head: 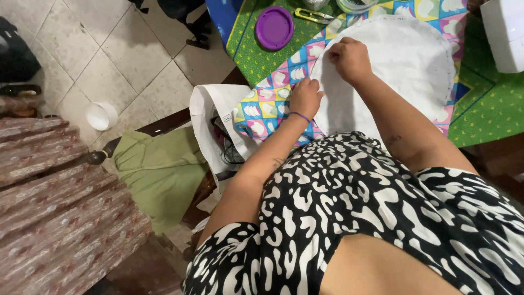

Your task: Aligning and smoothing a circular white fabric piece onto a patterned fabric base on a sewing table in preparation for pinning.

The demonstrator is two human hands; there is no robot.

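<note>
Left hand (305, 97): I log it curled, fingertips pinching the near left edge of the white fabric piece (404, 71), a purple band on its wrist. Right hand (349, 57): closed in a loose fist, gripping the same edge of the white fabric piece a little farther up; I cannot tell whether anything small sits between its fingers. White fabric piece: rounded outline, lying flat on the patchwork cloth (273, 104), directly in front of the person's body and reaching toward the far edge of the table (491, 104). Patchwork cloth: squares in blue, pink, yellow and green with white shapes, showing along the left and far sides of the white piece. Table: covered in green cloth dotted with yellow. Purple round lid (274, 27): on the green cloth, beyond the left hand, apart from both hands. Yellow-green thread snips (311, 15): just beside the lid, at the far edge of the view. White box (505, 33): far right corner of the table. White bag (218, 125): hanging open at the table's left side, dark items inside. Green garment (158, 169): draped below the bag. White cup (101, 116): on the tiled floor (109, 49), well apart from the table.
</note>
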